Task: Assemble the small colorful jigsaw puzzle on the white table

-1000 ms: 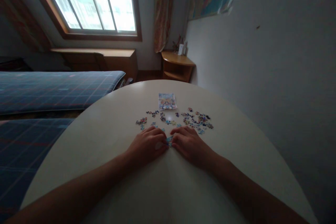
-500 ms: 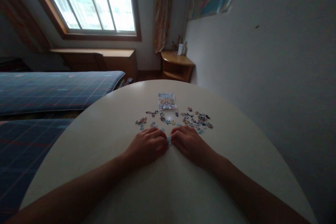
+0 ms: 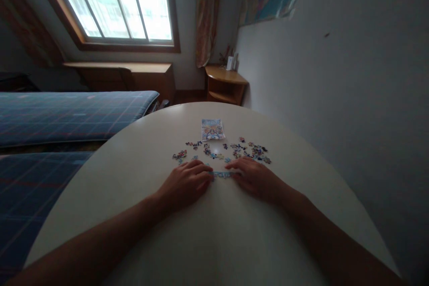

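Touching jigsaw strip (image 3: 221, 174), L hand (image 3: 188, 178), R hand (image 3: 252, 176), grip closure unclear, pic sheet (image 3: 212, 129) unreadable

My single camera is head-mounted and faces forward and down over the round table (image 3: 214, 237), which fills the lower centre. My left hand (image 3: 187, 183) and right hand (image 3: 257, 177) register at near range, just below frame centre; the window (image 3: 110, 2) registers far off, at upper left.
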A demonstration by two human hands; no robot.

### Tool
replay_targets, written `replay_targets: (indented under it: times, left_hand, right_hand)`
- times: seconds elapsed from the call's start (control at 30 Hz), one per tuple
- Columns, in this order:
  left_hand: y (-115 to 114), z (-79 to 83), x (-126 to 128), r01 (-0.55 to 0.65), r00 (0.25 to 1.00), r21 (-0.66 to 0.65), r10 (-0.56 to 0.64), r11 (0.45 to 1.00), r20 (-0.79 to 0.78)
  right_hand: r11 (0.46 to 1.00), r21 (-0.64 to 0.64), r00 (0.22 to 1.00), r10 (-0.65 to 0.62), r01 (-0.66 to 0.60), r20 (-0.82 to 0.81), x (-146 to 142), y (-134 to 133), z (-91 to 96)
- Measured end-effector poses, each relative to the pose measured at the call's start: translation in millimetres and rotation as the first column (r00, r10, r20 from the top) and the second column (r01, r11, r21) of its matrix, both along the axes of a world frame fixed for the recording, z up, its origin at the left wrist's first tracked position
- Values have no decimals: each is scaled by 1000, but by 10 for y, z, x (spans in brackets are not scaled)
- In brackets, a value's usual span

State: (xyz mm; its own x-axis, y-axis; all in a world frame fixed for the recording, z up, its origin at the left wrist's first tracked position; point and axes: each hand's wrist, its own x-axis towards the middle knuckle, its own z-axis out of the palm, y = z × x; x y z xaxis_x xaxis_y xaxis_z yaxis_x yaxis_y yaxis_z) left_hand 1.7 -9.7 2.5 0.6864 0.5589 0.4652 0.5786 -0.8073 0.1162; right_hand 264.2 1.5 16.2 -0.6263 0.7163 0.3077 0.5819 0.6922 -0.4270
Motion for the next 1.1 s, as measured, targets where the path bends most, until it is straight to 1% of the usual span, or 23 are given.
replay_targets:
  times: [0.07, 0.17, 0.27, 0.4, 0.57, 0.73, 0.83, 0.93, 1.03, 1.1]
  left_hand:
    - [2, 8, -1, 10, 1000, -8, -10, 1000, -3]
    - [-7, 29, -3, 3, 1000, -4, -3, 1000, -10]
    - [-12, 38, -10, -18, 1000, 6, 18, 1000, -12]
    - [-5, 32, -22, -23, 1000, 10, 23, 1000, -12]
    - [-6, 23, -24, -24, 1000, -26, 24, 999, -17]
    - [-7, 25, -25, -31, 1000, -46, 31, 998, -7]
    - [-3, 28, -26, -36, 999, -63, 35, 997, -8]
    - [1, 25, -27, -33, 999, -81, 33, 996, -4]
    - [8, 15, -33, -48, 998, -92, 51, 995, 24]
    - [19, 6, -43, -83, 995, -88, 88, 993, 51]
  right_hand:
    - [1000, -12, 1000, -22, 22, 16, 66, 23, 43]
    - [1000, -6, 1000, -16, 16, 23, 114, 46, 71]
    - [1000, -13, 1000, -12, 12, 1, 126, 61, 49]
    - [997, -45, 997, -65, 63, -46, 157, 96, 2]
    - [992, -57, 990, -121, 117, -71, 187, 130, -29]
    - [997, -25, 995, -71, 69, -75, 154, 103, -19]
    - [999, -27, 997, -39, 37, -68, 131, 88, -2]
    - [999, -32, 997, -32, 30, -70, 123, 86, -6]
    - [998, -30, 996, -60, 58, -61, 130, 100, -35]
    - [993, -21, 991, -121, 119, -64, 138, 119, -53]
